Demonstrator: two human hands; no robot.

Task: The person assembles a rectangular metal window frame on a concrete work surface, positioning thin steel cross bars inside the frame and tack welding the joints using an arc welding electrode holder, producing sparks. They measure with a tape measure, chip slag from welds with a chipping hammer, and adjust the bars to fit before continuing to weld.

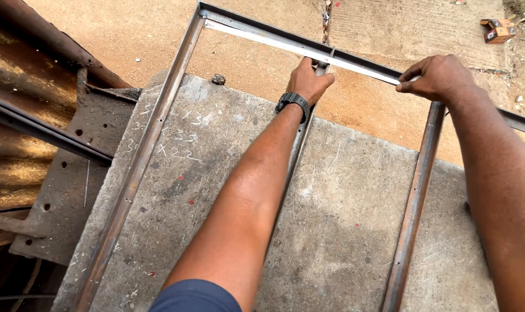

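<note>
Nearest the camera, a dark blue sleeve point(194, 296) covers the top of the left arm, which stretches forward over a grey concrete slab point(343, 231) with faint chalk marks toward its left side. On this slab lies a metal frame point(140, 159) of thin steel bars: 3 long bars run away from the camera, 1 on the left, 1 in the middle mostly hidden under the left arm, and 1 on the right point(415, 202). Farther out, a cross bar point(274, 36) joins their far ends and overhangs the sandy ground. The left hand point(309, 81), with a black wristwatch point(292, 101) on its wrist, rests at the joint of the middle bar and the cross bar, fingers together and pressed on the steel. The right hand point(438, 76) is curled shut around the cross bar just above the right bar's end. At left, rusty corrugated sheet point(20, 144) and a drilled steel plate point(72, 190) lie beside the slab. Farthest away, a small orange and black object point(498, 30) sits on the ground; what it holds, if anything, cannot be told.
</note>
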